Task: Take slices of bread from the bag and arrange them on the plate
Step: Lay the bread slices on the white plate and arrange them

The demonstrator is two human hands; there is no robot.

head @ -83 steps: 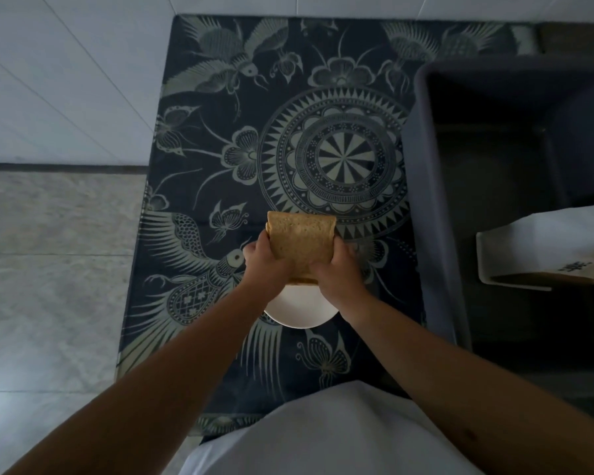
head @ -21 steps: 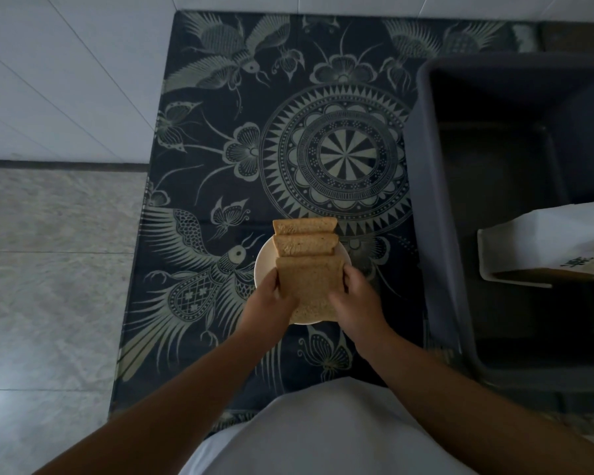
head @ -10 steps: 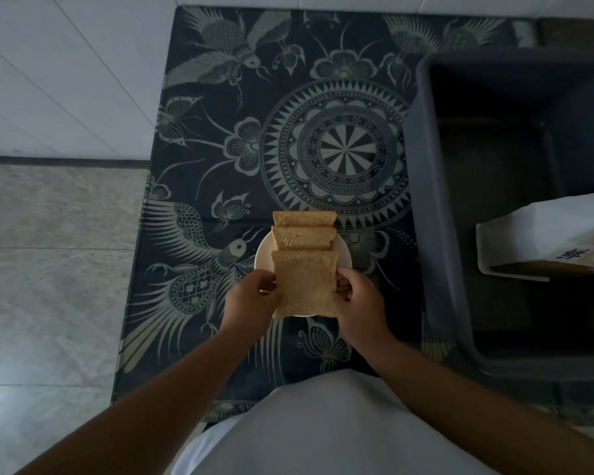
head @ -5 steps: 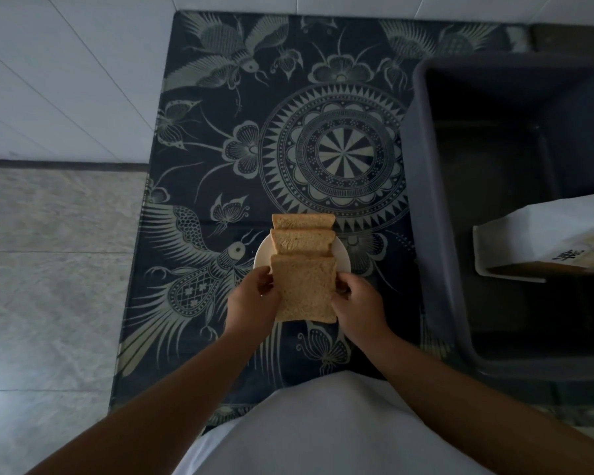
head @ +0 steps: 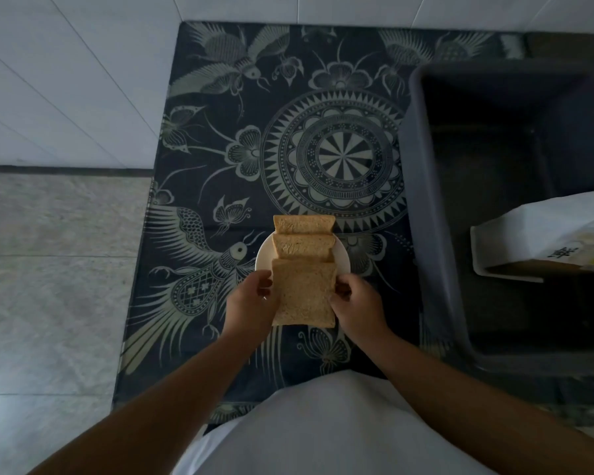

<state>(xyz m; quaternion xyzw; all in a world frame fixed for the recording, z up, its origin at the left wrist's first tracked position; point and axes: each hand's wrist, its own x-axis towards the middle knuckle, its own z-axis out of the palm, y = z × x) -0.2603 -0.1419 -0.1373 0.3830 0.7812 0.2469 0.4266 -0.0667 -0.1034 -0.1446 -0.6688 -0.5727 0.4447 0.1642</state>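
A small white plate (head: 343,260) sits on the patterned cloth in the middle of the view. Three brown bread slices overlap in a row across it: the far slice (head: 304,223), the middle slice (head: 302,246) and the near slice (head: 304,291). My left hand (head: 251,305) pinches the near slice's left edge and my right hand (head: 359,305) pinches its right edge. That slice hangs over the plate's near rim. The white bread bag (head: 546,240) lies inside the grey tub at the right, its open mouth facing left.
A dark cloth (head: 220,132) with bird and mandala patterns covers the table. A deep grey plastic tub (head: 426,217) stands at the right, close to the plate. White wall tiles and a grey floor lie to the left. My white shirt fills the bottom.
A stack held in both hands became three slices fanned across the plate. Over the last second both hands stay on the near slice, which has shifted only slightly.
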